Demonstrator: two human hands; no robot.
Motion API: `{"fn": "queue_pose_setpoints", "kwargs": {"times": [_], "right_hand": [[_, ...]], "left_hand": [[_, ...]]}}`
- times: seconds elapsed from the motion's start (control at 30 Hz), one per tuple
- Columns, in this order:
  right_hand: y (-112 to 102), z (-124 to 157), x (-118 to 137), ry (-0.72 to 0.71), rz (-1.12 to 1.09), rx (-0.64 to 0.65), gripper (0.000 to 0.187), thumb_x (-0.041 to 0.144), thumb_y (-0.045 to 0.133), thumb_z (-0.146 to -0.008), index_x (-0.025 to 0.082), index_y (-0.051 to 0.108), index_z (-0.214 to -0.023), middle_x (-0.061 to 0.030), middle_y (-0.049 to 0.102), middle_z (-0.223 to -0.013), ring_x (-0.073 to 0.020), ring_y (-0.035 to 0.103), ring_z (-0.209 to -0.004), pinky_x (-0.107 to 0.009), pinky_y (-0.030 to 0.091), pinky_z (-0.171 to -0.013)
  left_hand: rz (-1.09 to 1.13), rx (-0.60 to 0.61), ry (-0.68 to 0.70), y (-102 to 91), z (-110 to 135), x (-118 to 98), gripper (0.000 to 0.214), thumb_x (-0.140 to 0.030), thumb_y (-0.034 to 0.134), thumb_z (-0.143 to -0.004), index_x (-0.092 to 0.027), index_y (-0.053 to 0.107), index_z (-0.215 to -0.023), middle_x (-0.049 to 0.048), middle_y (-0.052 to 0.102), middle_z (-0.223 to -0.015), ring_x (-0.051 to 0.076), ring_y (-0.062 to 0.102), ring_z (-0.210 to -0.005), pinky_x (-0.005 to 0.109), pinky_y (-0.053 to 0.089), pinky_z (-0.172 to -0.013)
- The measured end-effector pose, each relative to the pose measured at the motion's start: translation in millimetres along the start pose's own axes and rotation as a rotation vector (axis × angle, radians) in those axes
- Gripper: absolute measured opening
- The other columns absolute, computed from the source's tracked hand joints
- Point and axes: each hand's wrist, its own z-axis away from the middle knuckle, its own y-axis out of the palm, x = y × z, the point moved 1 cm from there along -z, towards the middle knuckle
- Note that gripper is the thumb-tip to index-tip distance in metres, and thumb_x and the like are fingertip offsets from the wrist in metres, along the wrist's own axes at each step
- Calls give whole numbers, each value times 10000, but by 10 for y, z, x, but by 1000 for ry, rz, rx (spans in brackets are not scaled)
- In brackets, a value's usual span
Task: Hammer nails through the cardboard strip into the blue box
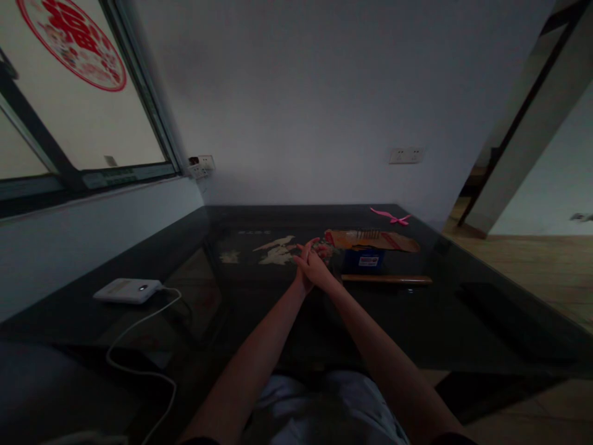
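Table point(393, 321), one: dark and glossy, its far edge against a pale wall point(296, 111), its top bearing a light bird-and-flower design point(278, 250). Room: dim; window point(32, 137) at left in a dark frame, a red round decal point(76, 40) with a Chinese character on the glass; a wall socket plate point(406, 156) at right, further sockets point(201, 164) by the left corner; a tan tiled floor point(532, 266) beyond the table's right side. Containers: blue box point(365, 258), one, with a pale label, standing right of centre, contents hidden; brown paper packet point(377, 240), one, red-trimmed and printed with dark marks, lying across the top of the blue box as seen from here, contents not discernible. Before the blue box, nearer the person: brown stick point(386, 280), one, smooth, lying crosswise. Behind the brown paper packet: pink ribbon point(391, 217), one. At left: white power bank point(127, 292), with a white cable point(134, 364) running off the near edge. At right: flat black object point(509, 318), kind unclear. Hands, one pair: left hand point(302, 264) and right hand point(319, 267) clasped together over the table, fingers crossed, just left of the blue box, the brown paper packet and the brown stick; whether anything lies between the palms cannot be told.
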Motion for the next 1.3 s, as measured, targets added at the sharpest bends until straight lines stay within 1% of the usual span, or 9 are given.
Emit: {"fn": "queue_pose_setpoints", "kwargs": {"times": [0.27,0.43,0.57,0.67,0.77,0.9,1.03,1.17,1.3], "right_hand": [[-348,251,71,-41,148,0,646,403,535,-810,92,384,-1356,-207,435,-1341,-291,360,-1274,-440,338,-996],[-763,360,122,-94,77,-31,415,365,549,-810,171,560,-1177,-122,638,-1087,-234,612,-960,-366,474,-815],[-1240,385,-57,-7,-58,-324,323,435,508,-812,162,649,-912,-85,693,-844,-200,651,-739,-320,503,-692],[-1562,454,-347,93,-106,-507,411,481,476,-810,135,624,-978,-89,682,-764,-198,642,-640,-324,511,-614],[-1757,556,-634,202,104,-569,469,485,451,-825,158,586,-1133,-92,688,-783,-210,640,-622,-364,505,-652],[-1804,635,-893,383,393,-528,602,521,447,-829,222,421,-1351,-163,661,-1032,-315,643,-870,-472,454,-788],[-1729,541,-1093,418,324,-485,723,546,441,-825,185,277,-1430,-199,568,-1220,-345,562,-1080,-491,399,-895],[-1642,379,-1252,287,166,-531,599,476,364,-876,157,350,-1383,-121,454,-1371,-226,417,-1259,-385,341,-1008],[-1541,298,-1294,284,174,-503,555,442,423,-855,133,451,-1314,-134,507,-1324,-233,448,-1232,-400,334,-1014]], "left_hand": [[-119,109,104,92,2,155,571,-535,441,-831,-212,414,-1300,88,624,-1007,209,602,-869,304,480,-762],[-182,65,125,48,-49,180,575,-582,431,-817,-234,407,-1274,72,616,-1024,170,608,-804,282,473,-711],[-234,-8,88,-19,-95,165,500,-547,439,-825,-236,418,-1216,31,608,-881,109,582,-641,243,459,-635],[-301,-39,92,-44,-102,180,461,-529,436,-834,-219,437,-1176,19,591,-835,103,573,-624,233,451,-619],[-383,-65,82,-53,-91,208,423,-481,481,-830,-221,449,-1162,16,589,-830,102,571,-634,232,446,-630],[-493,-88,110,-47,-76,217,390,-387,542,-814,-203,460,-1148,18,583,-802,106,561,-638,234,441,-641],[-531,-74,150,-21,-67,213,410,-336,530,-825,-205,410,-1195,14,576,-799,106,554,-637,248,448,-665],[-545,-83,159,-21,-68,192,427,-311,527,-827,-214,386,-1218,16,579,-825,100,552,-635,256,455,-689],[-577,-129,220,-41,-84,117,402,-307,521,-826,-211,404,-1199,13,578,-819,103,548,-640,253,451,-701]]}}
